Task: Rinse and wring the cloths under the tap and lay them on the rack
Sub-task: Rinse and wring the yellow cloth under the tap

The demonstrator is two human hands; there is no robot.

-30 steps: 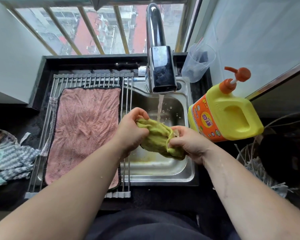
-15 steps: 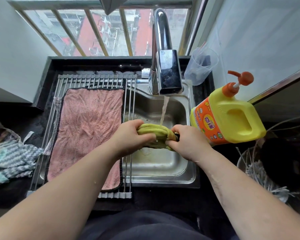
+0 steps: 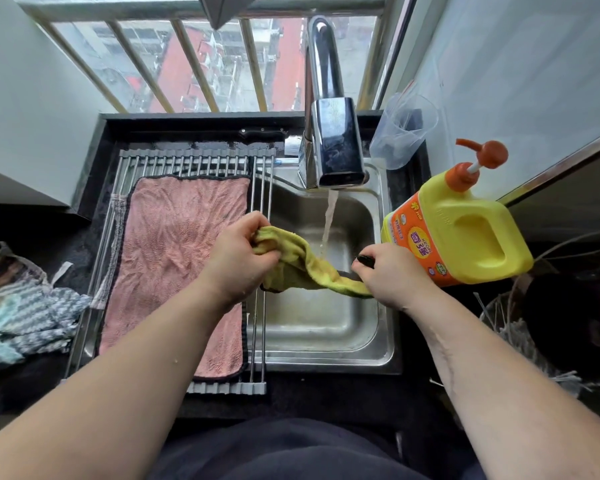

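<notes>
Gripping one end of a yellow-green terry cloth (image 3: 303, 263) at the centre of the frame, the left hand (image 3: 238, 261) is curling its fingers tightly round a bunched wad of the fabric, knuckles upward, its bare forearm crossing the lower left. The right hand (image 3: 390, 275), just right of centre, is clenching the cloth's other end, fingers folded under, with dark trim showing by the thumb. Between the two hands the cloth is hanging as a sagging, loosely twisted band above the basin of the stainless-steel sink (image 3: 326, 351). A thin stream of water (image 3: 329, 216) is falling from the chrome tap with a boxy spout (image 3: 335, 143) onto the cloth's middle.

Left of centre, a fluffy pink cloth with dark edging (image 3: 177, 244) is lying flat on the roll-up rack of metal rods (image 3: 194, 161). At the right, a yellow plastic jug with an orange pump (image 3: 465, 237) is standing just beside the sink. A clear plastic cup (image 3: 404, 129) is sitting in the upper right, near the tap. A crumpled heap of striped blue-grey cloths (image 3: 25, 317) is lying at the left edge.
</notes>
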